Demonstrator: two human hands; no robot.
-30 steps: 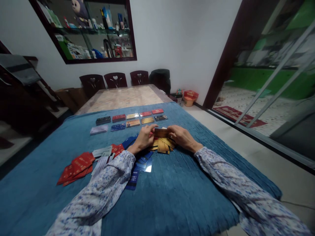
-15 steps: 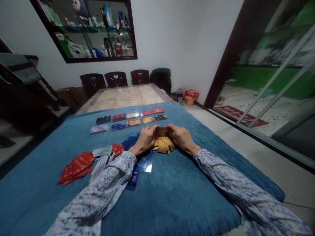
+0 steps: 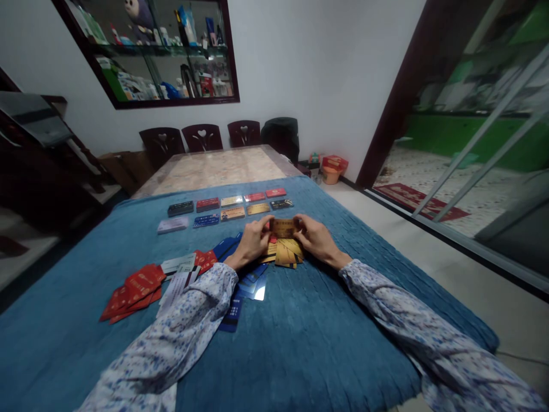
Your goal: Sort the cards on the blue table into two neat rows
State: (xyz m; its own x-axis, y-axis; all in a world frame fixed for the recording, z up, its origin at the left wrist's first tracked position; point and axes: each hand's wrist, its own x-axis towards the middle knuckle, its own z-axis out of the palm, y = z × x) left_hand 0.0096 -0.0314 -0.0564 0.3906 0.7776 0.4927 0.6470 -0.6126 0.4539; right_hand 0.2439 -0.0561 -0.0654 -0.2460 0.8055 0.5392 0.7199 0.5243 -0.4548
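Note:
Between my two hands, gold cards point(image 3: 283, 228) stand upright on their long edge, gripped at both short ends. My left hand point(image 3: 254, 242) is closed on the left end, and my right hand point(image 3: 316, 239) is closed on the right end. How many cards are in the grip I cannot tell. Just below them lies a fan of loose gold cards point(image 3: 288, 253) on the blue cloth point(image 3: 317, 320). Blue cards point(image 3: 231, 313) spread under and beside my left forearm. Farther left are red cards point(image 3: 139, 286) and white cards point(image 3: 180, 277).
Two rows of neat card stacks lie beyond my hands, among them a black stack point(image 3: 180, 208), a lavender stack point(image 3: 172, 225) and a gold stack point(image 3: 258, 209). The marble tabletop point(image 3: 214, 166) shows past the cloth. Dark chairs point(image 3: 202, 138) stand behind it.
The held gold cards have tipped up, so their printed face shows more. My fingers have shifted slightly at both ends. The stacks and loose piles lie as before.

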